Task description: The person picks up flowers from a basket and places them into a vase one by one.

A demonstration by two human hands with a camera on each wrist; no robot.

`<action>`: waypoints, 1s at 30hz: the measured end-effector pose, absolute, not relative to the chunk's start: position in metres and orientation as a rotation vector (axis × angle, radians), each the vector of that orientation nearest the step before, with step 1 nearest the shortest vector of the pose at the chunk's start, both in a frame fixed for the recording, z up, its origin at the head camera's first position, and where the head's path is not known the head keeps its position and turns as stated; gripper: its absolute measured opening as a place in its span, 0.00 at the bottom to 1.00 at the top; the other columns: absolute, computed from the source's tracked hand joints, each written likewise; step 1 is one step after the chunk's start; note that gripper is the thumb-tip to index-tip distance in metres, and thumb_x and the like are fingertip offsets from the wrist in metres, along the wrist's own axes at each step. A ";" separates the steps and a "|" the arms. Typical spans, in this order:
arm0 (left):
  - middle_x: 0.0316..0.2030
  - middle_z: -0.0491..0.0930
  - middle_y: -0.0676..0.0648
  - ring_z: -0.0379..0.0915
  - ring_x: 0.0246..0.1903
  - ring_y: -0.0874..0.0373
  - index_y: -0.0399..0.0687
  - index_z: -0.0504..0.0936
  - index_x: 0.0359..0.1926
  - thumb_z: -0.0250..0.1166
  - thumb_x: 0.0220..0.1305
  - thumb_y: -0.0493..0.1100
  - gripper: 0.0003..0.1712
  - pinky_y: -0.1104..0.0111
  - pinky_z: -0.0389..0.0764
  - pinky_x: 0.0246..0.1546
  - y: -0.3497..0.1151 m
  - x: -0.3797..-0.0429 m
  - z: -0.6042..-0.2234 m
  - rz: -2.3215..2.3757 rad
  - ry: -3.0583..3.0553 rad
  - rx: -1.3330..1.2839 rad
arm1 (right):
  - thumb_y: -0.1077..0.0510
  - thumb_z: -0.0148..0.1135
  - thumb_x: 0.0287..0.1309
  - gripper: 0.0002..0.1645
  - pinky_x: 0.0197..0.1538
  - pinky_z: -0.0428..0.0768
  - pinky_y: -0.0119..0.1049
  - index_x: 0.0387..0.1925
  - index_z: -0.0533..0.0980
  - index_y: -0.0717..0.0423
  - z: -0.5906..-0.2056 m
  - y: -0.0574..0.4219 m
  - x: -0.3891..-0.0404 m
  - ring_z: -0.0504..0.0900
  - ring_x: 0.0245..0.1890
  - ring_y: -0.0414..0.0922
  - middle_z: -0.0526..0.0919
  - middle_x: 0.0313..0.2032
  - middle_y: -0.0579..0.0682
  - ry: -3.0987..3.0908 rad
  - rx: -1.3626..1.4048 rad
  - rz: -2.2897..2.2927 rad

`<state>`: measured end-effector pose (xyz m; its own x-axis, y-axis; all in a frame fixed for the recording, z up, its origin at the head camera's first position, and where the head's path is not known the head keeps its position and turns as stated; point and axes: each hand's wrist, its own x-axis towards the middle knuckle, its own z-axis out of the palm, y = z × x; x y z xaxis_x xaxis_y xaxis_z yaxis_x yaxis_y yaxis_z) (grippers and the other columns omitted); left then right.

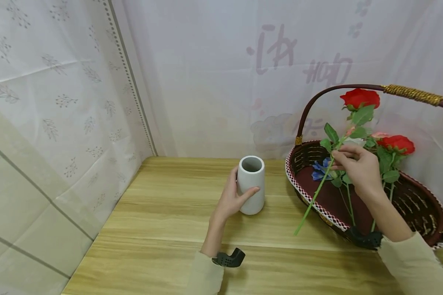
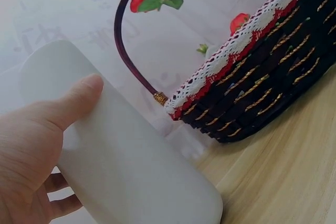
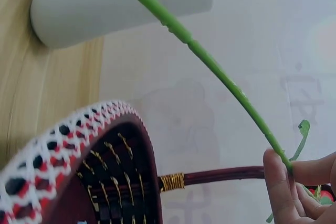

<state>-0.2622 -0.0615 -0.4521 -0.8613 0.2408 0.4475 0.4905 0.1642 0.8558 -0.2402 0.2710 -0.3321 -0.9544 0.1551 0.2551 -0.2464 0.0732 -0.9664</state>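
A white vase (image 1: 252, 192) stands upright on the wooden table, its round mouth facing up. My left hand (image 1: 233, 197) grips its left side, thumb across the front and the other fingers mostly hidden behind. Above the basket my right hand (image 1: 358, 166) pinches the green stem of a red rose (image 1: 361, 98) between thumb and fingers. The rose's bloom points up and away, while the bare lower stem (image 3: 231, 85) slants down toward the table in front of the basket. In the left wrist view the thumb (image 2: 79, 100) lies along the vase wall.
A dark woven basket (image 1: 306, 192) with white and red lace trim and an arched handle (image 1: 310, 107) stands on the right. Inside are another red rose (image 1: 396, 144), a blue flower (image 1: 319, 170) and pale blooms. Printed curtains hang behind and at left of the table (image 1: 162, 233).
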 end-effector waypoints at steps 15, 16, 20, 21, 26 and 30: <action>0.64 0.69 0.49 0.70 0.59 0.54 0.53 0.58 0.73 0.75 0.61 0.44 0.46 0.52 0.72 0.60 -0.061 -0.262 -0.452 -1.791 -2.214 -0.707 | 0.58 0.63 0.69 0.17 0.35 0.84 0.30 0.53 0.73 0.63 -0.334 0.246 -0.239 0.85 0.27 0.37 0.81 0.36 0.44 -2.259 0.117 1.703; 0.64 0.69 0.49 0.70 0.59 0.54 0.54 0.58 0.73 0.75 0.61 0.44 0.46 0.53 0.72 0.60 -0.061 -0.262 -0.452 -1.789 -2.219 -0.705 | 0.58 0.63 0.69 0.17 0.35 0.84 0.30 0.54 0.73 0.63 -0.334 0.245 -0.239 0.85 0.28 0.37 0.81 0.37 0.44 -2.257 0.127 1.703; 0.63 0.69 0.51 0.69 0.59 0.56 0.56 0.58 0.73 0.75 0.61 0.46 0.46 0.54 0.72 0.61 -0.062 -0.262 -0.451 -1.781 -2.240 -0.697 | 0.59 0.64 0.69 0.18 0.35 0.84 0.31 0.54 0.74 0.66 -0.331 0.240 -0.242 0.84 0.29 0.38 0.83 0.39 0.49 -2.232 0.178 1.705; 0.63 0.69 0.51 0.69 0.59 0.56 0.56 0.58 0.73 0.75 0.61 0.46 0.46 0.53 0.72 0.61 -0.062 -0.262 -0.451 -1.780 -2.243 -0.696 | 0.59 0.64 0.69 0.19 0.35 0.84 0.30 0.54 0.74 0.66 -0.330 0.238 -0.242 0.84 0.29 0.38 0.83 0.39 0.50 -2.235 0.190 1.688; 0.64 0.68 0.51 0.68 0.60 0.55 0.57 0.58 0.73 0.75 0.61 0.47 0.46 0.52 0.71 0.61 -0.063 -0.262 -0.452 -1.787 -2.255 -0.700 | 0.59 0.62 0.70 0.20 0.36 0.84 0.30 0.56 0.73 0.69 -0.327 0.233 -0.246 0.84 0.30 0.37 0.84 0.41 0.51 -2.257 0.238 1.601; 0.64 0.68 0.52 0.68 0.60 0.56 0.58 0.58 0.72 0.75 0.61 0.47 0.45 0.53 0.70 0.62 -0.064 -0.262 -0.451 -1.804 -2.260 -0.688 | 0.59 0.63 0.70 0.20 0.35 0.83 0.29 0.55 0.75 0.69 -0.324 0.229 -0.250 0.84 0.30 0.37 0.84 0.38 0.46 -2.255 0.278 1.578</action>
